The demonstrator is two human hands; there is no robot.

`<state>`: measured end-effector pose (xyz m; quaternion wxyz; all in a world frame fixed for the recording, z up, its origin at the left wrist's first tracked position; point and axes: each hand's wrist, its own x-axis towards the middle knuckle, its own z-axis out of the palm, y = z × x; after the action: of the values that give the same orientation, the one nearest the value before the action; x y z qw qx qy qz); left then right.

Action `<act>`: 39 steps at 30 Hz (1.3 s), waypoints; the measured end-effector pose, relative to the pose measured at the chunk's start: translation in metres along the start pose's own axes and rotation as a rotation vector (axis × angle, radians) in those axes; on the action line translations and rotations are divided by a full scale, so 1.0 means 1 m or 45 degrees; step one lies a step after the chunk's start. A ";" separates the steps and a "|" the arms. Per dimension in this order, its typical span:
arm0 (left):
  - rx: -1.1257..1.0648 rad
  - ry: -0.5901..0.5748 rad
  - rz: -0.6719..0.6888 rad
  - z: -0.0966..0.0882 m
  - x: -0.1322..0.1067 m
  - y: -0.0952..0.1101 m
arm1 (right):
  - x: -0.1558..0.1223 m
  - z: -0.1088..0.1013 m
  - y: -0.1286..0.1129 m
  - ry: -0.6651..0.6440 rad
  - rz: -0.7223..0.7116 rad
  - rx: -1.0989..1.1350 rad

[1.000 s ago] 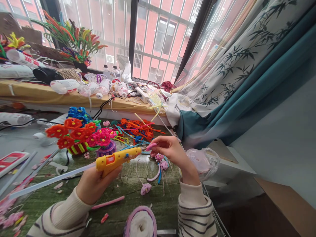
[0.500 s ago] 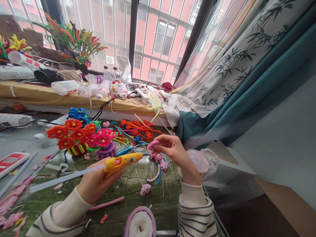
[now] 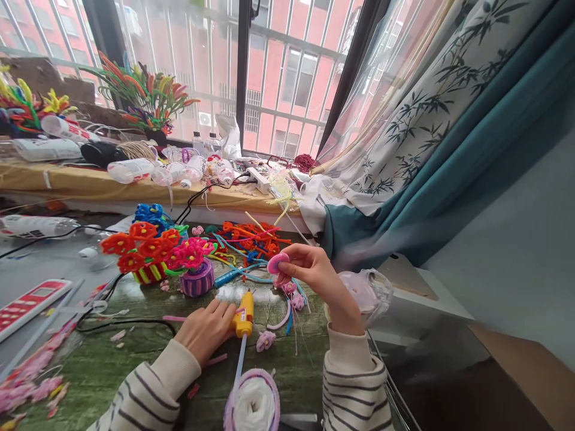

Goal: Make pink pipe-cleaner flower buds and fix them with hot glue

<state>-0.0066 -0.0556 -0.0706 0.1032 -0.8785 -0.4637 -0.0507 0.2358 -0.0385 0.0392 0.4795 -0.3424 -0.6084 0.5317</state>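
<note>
My left hand (image 3: 207,330) is low over the green tabletop, its fingers closed round the handle of a yellow hot glue gun (image 3: 244,316). The gun's nozzle points away from me, and a long clear glue stick (image 3: 241,359) sticks out of its back end. Between thumb and fingertips, my right hand (image 3: 314,274) pinches a small pink fuzzy disc (image 3: 277,263) above the table. Below that hand lie small pink pipe-cleaner flowers (image 3: 296,299) with thin stems. A single pink flower (image 3: 265,341) lies to the right of the gun.
Pots of red-orange (image 3: 142,245) and magenta (image 3: 193,254) pipe-cleaner flowers stand at the left. Loose orange pipe cleaners (image 3: 251,236) lie behind. A roll with a fuzzy pink rim (image 3: 228,413) stands in front. A black cable (image 3: 130,323) runs across the left side. Bottles crowd the windowsill.
My left hand has lowered the glue gun to the table and turned it, so its nozzle now points away instead of rightward. My right hand still holds the pink disc, now tilted more face-on.
</note>
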 end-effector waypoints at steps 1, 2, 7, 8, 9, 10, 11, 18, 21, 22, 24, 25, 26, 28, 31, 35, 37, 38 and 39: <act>-0.004 -0.009 -0.007 0.000 -0.001 0.002 | 0.000 0.000 0.000 0.000 0.006 -0.006; -0.003 -0.020 -0.013 -0.002 -0.002 0.003 | 0.000 0.000 0.000 -0.001 0.010 -0.011; 0.073 -0.025 -0.076 -0.008 -0.008 0.005 | -0.001 -0.002 0.000 -0.027 -0.023 -0.002; 0.101 -0.003 -0.097 -0.008 -0.009 0.004 | -0.001 -0.003 0.000 -0.032 -0.030 -0.002; 0.130 0.022 -0.116 -0.008 -0.010 0.004 | -0.001 -0.003 0.000 -0.032 -0.033 -0.006; 0.158 0.046 -0.133 -0.008 -0.011 0.002 | -0.001 -0.004 0.000 -0.030 -0.032 -0.012; 0.180 0.067 -0.146 -0.007 -0.011 0.001 | -0.002 -0.004 0.000 -0.026 -0.030 -0.019; 0.231 0.155 -0.185 -0.012 -0.008 -0.008 | -0.002 -0.005 0.000 -0.018 -0.018 -0.030; 0.264 0.111 -0.097 -0.014 -0.007 -0.012 | -0.002 -0.005 0.000 -0.019 -0.009 -0.035; 0.275 0.086 -0.065 -0.013 -0.008 -0.014 | -0.002 -0.005 0.000 -0.021 -0.009 -0.034; 0.285 0.037 -0.016 -0.011 -0.009 -0.017 | -0.002 -0.006 0.000 -0.023 -0.011 -0.034; 0.285 0.016 0.003 -0.009 -0.011 -0.018 | -0.001 -0.006 0.001 -0.025 -0.014 -0.033; 0.281 -0.002 0.017 -0.008 -0.012 -0.019 | -0.001 -0.006 0.001 -0.027 -0.015 -0.035; 0.260 -0.034 0.030 -0.005 -0.015 -0.019 | 0.000 -0.006 0.002 -0.029 -0.007 -0.044; 0.190 -0.069 0.002 -0.010 -0.018 -0.019 | 0.001 -0.005 0.003 -0.029 0.015 -0.057; 0.057 -0.031 -0.018 -0.038 -0.014 -0.023 | 0.001 0.000 0.002 -0.075 0.010 -0.087; -0.048 0.061 -0.004 -0.057 -0.007 -0.027 | 0.001 0.003 0.001 -0.099 0.006 -0.112; -0.109 0.146 -0.015 -0.067 -0.003 -0.028 | 0.001 0.005 0.000 -0.104 0.004 -0.119; -0.184 0.227 -0.035 -0.076 0.003 -0.029 | 0.001 0.007 -0.001 -0.105 0.000 -0.122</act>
<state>-0.0284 -0.0545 0.0078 0.0799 -0.8691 -0.4600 -0.1634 0.2293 -0.0397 0.0407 0.4370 -0.3429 -0.6525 0.5155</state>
